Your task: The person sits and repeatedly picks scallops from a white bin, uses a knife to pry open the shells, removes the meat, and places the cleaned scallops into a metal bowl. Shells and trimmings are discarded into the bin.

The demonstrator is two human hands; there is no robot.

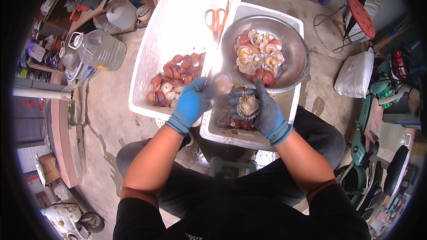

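Two gloved hands were seen in the single head view, brought close together over a pair of white foam boxes. An opened shell was gripped by the fingers of the right hand, its fleshy inside turned upward, presumably so that nothing would be spilled from it. By the fingers of the left hand, a pale shell was smeared by blur; whether it was pinched there or only passed close by could not be told, and the closing of those fingers was likewise uncertain.

Reddish shells were gathered toward the near end of the left box, some paler ones mixed among them. More dark shells were held in the right box, below the right hand. Across the far part of that box a metal bowl was set, probably so that it could be reached easily from where the hands were placed; opened shells were heaped inside it. Orange-handled scissors were placed handles outward beside the boxes' adjoining walls, perhaps for easy grasping, though their blades were lost in glare. A large clear bottle was left on the floor at the left.
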